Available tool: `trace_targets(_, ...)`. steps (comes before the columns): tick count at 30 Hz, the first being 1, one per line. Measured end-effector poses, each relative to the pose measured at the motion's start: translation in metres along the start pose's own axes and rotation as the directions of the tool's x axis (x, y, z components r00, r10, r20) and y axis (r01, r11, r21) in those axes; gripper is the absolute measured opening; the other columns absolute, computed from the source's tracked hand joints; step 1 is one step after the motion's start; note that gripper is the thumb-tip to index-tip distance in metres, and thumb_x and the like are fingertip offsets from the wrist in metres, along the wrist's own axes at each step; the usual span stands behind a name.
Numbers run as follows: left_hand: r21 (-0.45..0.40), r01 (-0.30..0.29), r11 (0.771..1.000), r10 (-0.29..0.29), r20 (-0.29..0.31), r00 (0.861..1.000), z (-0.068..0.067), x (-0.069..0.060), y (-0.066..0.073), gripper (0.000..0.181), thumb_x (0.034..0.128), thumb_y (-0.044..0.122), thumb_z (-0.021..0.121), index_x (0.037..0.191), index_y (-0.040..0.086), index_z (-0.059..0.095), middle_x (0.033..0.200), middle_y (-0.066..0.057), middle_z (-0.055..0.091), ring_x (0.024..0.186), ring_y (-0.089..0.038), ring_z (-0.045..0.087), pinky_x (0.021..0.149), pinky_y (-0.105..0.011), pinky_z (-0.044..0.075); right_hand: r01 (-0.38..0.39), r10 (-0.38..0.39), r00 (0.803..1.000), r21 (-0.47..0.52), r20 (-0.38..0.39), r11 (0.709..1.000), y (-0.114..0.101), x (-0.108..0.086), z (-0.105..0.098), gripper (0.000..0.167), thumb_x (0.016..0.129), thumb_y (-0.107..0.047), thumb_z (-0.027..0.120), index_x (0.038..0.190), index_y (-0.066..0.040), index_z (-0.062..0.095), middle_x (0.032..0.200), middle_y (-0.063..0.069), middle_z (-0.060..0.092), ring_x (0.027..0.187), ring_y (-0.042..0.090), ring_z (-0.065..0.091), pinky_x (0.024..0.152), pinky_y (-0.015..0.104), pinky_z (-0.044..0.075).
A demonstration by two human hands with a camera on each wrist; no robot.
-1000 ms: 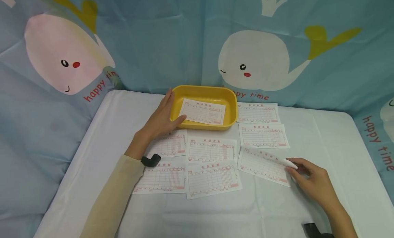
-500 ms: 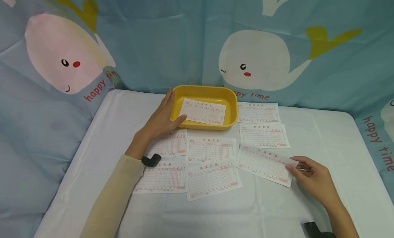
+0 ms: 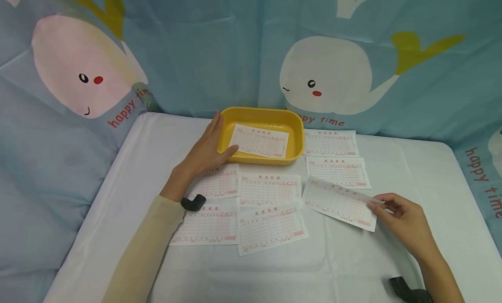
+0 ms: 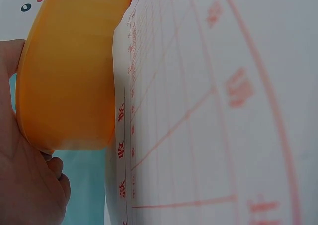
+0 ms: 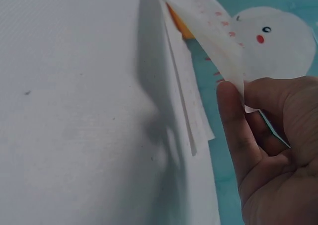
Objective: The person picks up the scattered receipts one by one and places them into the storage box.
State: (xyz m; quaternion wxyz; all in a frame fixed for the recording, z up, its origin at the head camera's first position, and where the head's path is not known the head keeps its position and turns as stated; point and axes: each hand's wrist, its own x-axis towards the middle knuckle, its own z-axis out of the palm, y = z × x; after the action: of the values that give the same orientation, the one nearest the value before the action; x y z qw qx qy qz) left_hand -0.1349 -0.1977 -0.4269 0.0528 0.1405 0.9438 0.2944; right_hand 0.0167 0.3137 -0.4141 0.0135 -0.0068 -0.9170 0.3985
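My left hand [image 3: 204, 148] holds the left end of a yellow plastic tray [image 3: 294, 153]. Its fingers lie along the tray's left side, and the thumb reaches over the front rim. A receipt slip [image 3: 259, 141] printed in red lies inside the tray. My right hand [image 3: 408, 224] pinches the right end of another receipt slip [image 3: 341, 203] between thumb and fingers. In the right wrist view this slip [image 5: 218, 41] slopes up from the white surface, and the thumb [image 5: 233, 120] presses on it.
Two slips [image 3: 331, 143] lie right of the tray, one in front of the other. Several more slips [image 3: 270, 190] lie in front of the tray, some overlapping. A blue curtain [image 3: 204, 55] with whale prints hangs behind the white-covered table [image 3: 274, 272].
My right hand has moved slightly up and right, lifting the pinched slip's right end; its curled corner has straightened. The left hand and tray stay in place.
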Motion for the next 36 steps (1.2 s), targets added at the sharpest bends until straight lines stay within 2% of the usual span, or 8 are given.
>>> trace_targets(5, 0.004, -0.008, 1.000, 0.008, -0.006, 1.000, 0.000, 0.001, 0.001, 0.108, 0.0992, 0.072, 0.049, 0.170, 0.015, -0.009, 0.180, 0.000, -0.016, 0.169, -0.023, -0.002, 0.136, -0.053, 0.018, -0.018, 0.019, 1.000, 0.038, -0.017, 0.999, -0.003, 0.005, -0.002, 0.021, 0.095, -0.014, 0.080, 0.111, -0.001, 0.075, 0.102, -0.025, 0.068, 0.095, -0.012, 0.065, 0.072, 0.006, 0.055)
trace_targets(9, -0.007, -0.008, 1.000, 0.008, -0.003, 1.000, 0.000, 0.001, 0.001, 0.108, 0.0995, 0.071, 0.050, 0.170, 0.015, -0.010, 0.180, 0.000, -0.017, 0.169, -0.024, -0.003, 0.136, -0.054, 0.018, -0.024, 0.026, 0.999, 0.056, -0.033, 0.998, -0.006, 0.009, -0.002, 0.022, 0.095, -0.013, 0.080, 0.111, 0.001, 0.074, 0.101, -0.022, 0.068, 0.097, -0.010, 0.065, 0.077, 0.004, 0.055)
trace_targets(19, -0.011, -0.008, 1.000, 0.008, 0.012, 1.000, 0.000, 0.001, 0.000, 0.108, 0.1002, 0.067, 0.053, 0.170, 0.014, -0.010, 0.179, 0.000, -0.018, 0.169, -0.025, -0.003, 0.136, -0.056, 0.016, -0.071, 0.075, 0.997, 0.123, -0.026, 0.990, -0.013, 0.018, -0.002, 0.022, 0.095, -0.013, 0.080, 0.112, 0.000, 0.073, 0.099, -0.019, 0.067, 0.091, -0.006, 0.066, 0.074, 0.007, 0.056)
trace_targets(25, -0.012, -0.013, 1.000, 0.013, 0.012, 1.000, 0.000, 0.001, 0.002, 0.108, 0.1001, 0.068, 0.052, 0.170, 0.013, -0.009, 0.180, -0.002, -0.017, 0.169, -0.025, -0.003, 0.136, -0.055, 0.016, -0.080, 0.086, 0.996, 0.129, -0.038, 0.988, -0.017, 0.023, -0.002, 0.020, 0.095, -0.013, 0.080, 0.111, -0.002, 0.073, 0.099, -0.020, 0.067, 0.089, -0.005, 0.065, 0.073, 0.007, 0.055)
trace_targets(32, -0.008, -0.007, 1.000, 0.007, 0.006, 1.000, -0.001, 0.001, 0.001, 0.107, 0.1003, 0.067, 0.052, 0.170, 0.013, -0.009, 0.180, -0.001, -0.017, 0.169, -0.024, -0.003, 0.136, -0.055, 0.017, -0.054, 0.062, 0.997, 0.177, -0.039, 0.983, -0.022, 0.032, -0.002, 0.016, 0.095, -0.007, 0.078, 0.110, -0.006, 0.073, 0.098, -0.017, 0.068, 0.084, -0.003, 0.066, 0.072, 0.008, 0.056)
trace_targets(36, -0.008, -0.008, 1.000, 0.008, 0.005, 1.000, -0.001, 0.001, 0.001, 0.107, 0.1003, 0.067, 0.053, 0.170, 0.014, -0.009, 0.180, -0.001, -0.017, 0.169, -0.024, -0.003, 0.136, -0.055, 0.016, -0.027, 0.037, 0.999, 0.244, -0.037, 0.969, -0.027, 0.037, -0.002, 0.016, 0.095, -0.003, 0.077, 0.110, -0.006, 0.074, 0.099, -0.013, 0.068, 0.082, -0.001, 0.066, 0.073, 0.008, 0.057)
